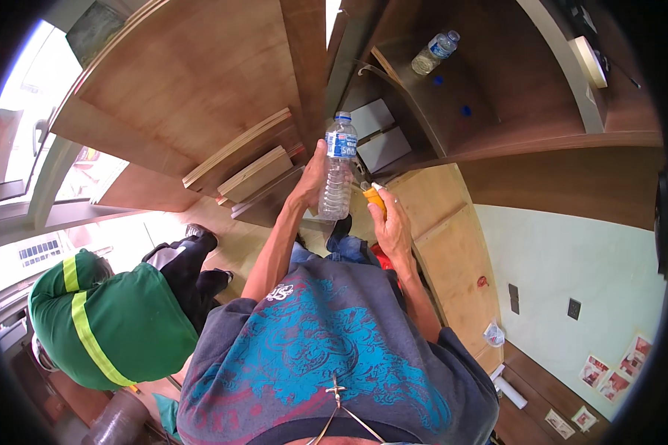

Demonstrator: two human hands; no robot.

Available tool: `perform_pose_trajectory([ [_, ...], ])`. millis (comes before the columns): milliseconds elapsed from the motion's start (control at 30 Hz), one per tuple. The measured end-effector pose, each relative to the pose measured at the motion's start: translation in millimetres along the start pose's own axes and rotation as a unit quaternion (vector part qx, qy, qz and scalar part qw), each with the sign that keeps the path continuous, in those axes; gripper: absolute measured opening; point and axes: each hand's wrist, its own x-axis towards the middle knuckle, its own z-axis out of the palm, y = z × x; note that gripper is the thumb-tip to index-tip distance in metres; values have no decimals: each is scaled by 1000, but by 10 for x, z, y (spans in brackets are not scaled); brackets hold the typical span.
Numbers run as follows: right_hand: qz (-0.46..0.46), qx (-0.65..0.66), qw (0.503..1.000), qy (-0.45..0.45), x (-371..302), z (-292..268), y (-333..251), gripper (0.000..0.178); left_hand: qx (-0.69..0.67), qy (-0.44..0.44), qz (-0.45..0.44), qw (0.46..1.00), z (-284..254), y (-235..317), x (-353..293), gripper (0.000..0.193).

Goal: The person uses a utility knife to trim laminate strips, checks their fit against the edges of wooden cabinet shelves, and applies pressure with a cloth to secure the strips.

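Upright in front of my chest is a clear, ribbed plastic bottle [337, 189] with a blue label around its upper part. My left hand [315, 175] is closed around its left side. Just to the right, my right hand [393, 222] grips an orange-handled tool [374, 198] whose end points up toward the bottle. The tool's exact kind is hard to make out. A small white piece shows beside the handle, near my fingertips. Whether the tool touches the bottle cannot be told.
Another labelled bottle [435, 53] stands inside the brown cabinet [512, 89] at upper right, near blue bits. Stacked boards [256, 167] lie beyond my left arm. At left, a person in a green shirt [126, 322] bends low. A pale wall [557, 259] rises at right.
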Motion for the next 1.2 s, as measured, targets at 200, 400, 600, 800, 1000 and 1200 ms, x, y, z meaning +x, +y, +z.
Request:
perform_pose_trajectory([
  [200, 24, 13, 999, -29, -46, -12, -12, 38, 7, -4, 10, 1000, -11, 2, -63, 83],
  [400, 26, 30, 999, -34, -54, -66, -74, 37, 21, -3, 2, 1000, -45, -20, -101, 82],
  [600, 31, 22, 999, -37, -105, -110, -90, 37, -1, -16, -1, 1000, -20, -41, -87, 78],
  [800, 27, 30, 999, -33, -95, -140, -57, 38, 11, -43, -13, 999, -55, -65, -75, 76],
  [1000, 6, 17, 999, -31, -130, -148, -5, 38, 18, -47, -2, 999, -39, -74, -85, 77],
  [1200, 5, 9, 1000, -28, -113, -130, 10, 38, 13, -29, -15, 999, -62, -67, -83, 78],
])
